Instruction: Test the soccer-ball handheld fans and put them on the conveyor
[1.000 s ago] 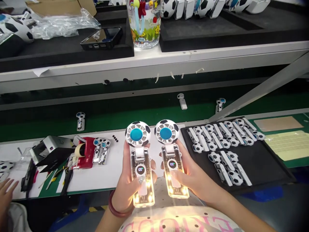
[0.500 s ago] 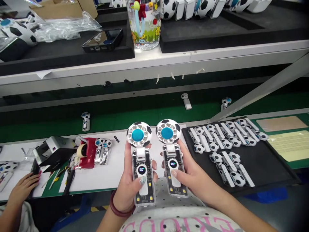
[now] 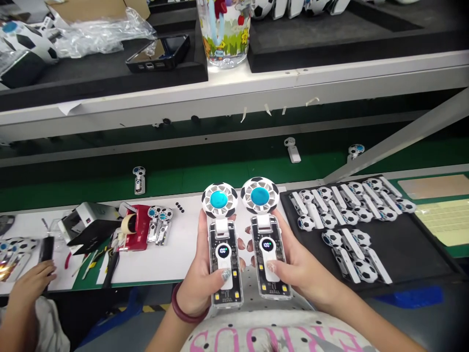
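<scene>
The left hand (image 3: 205, 288) and right hand (image 3: 298, 274) each grip one fan (image 3: 224, 254), side by side; a loose thumb press could let one slip down.

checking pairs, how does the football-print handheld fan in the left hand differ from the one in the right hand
The left hand's football-print fan sits lower and nearer the camera than the right hand's football-print fan. The left hand wears a red bracelet; the right hand has none. Both fans stand upright, blue-centred, displays lit, thumbs on their white buttons.

A black tray (image 3: 410, 254) of football-patterned fans sits on the bench (image 3: 157, 259); a red tape dispenser (image 3: 134, 227) stands left, a decorated cup (image 3: 227, 34) on the shelf above.
</scene>
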`<state>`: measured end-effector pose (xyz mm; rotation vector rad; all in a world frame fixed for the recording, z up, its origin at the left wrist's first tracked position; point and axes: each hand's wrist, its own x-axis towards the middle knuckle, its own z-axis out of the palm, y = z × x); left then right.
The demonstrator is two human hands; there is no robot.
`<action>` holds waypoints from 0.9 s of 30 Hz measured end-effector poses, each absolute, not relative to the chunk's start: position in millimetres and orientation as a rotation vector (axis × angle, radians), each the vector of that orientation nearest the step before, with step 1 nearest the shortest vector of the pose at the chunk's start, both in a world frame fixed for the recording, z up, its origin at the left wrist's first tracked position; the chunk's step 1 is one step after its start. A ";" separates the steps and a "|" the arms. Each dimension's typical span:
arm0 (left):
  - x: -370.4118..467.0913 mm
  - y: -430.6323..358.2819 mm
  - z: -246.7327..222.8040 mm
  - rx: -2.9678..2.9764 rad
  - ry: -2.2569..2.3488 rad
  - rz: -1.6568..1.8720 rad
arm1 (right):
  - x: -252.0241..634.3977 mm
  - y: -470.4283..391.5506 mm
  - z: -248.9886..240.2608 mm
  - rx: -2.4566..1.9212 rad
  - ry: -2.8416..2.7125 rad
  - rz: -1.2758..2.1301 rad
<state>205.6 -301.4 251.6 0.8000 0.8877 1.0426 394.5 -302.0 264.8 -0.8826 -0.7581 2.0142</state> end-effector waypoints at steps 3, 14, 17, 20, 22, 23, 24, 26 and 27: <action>206.1 -301.3 252.8 0.788 0.883 1.046 | 394.3 -301.6 263.0 -0.893 -0.788 2.018; 205.0 -302.0 248.6 0.877 0.883 1.057 | 393.3 -300.3 261.1 -0.852 -0.825 1.974; 203.8 -303.1 247.8 0.891 0.903 1.056 | 392.2 -300.7 259.9 -0.856 -0.800 1.975; 203.2 -302.9 248.5 0.946 0.898 1.062 | 391.4 -300.8 258.5 -0.840 -0.770 1.981; 203.3 -302.1 249.8 0.956 0.900 1.066 | 391.8 -300.6 257.2 -0.824 -0.757 2.010; 203.3 -301.7 250.3 0.954 0.909 1.061 | 392.3 -300.7 256.4 -0.825 -0.757 2.019; 203.2 -301.6 250.5 0.965 0.922 1.061 | 393.0 -300.8 255.3 -0.834 -0.763 2.016; 203.0 -302.4 249.5 1.012 0.955 1.073 | 394.9 -301.5 252.5 -0.862 -0.788 1.984; 203.1 -303.3 248.3 1.028 0.968 1.067 | 395.8 -302.1 250.9 -0.871 -0.809 1.967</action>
